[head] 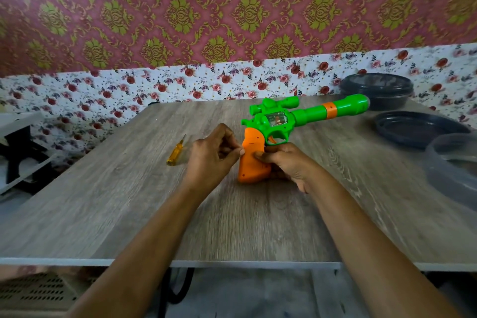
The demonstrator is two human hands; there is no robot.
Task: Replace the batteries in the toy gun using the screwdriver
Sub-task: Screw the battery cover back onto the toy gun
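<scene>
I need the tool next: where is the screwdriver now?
In the head view, the screwdriver lies untouched on the table, just left of the left hand, which is at the toy gun.

We see the toy gun (271, 131) on the table (129, 201), its grip between our two hands: the left hand (211, 160) touches the grip's left edge, the right hand (286, 165) holds it from the right. The screwdriver (175, 151) lies just left of the left hand. Well right of the right hand sit a lidded bowl (376, 90), a plate (418, 129) and a clear container (451, 165).
</scene>
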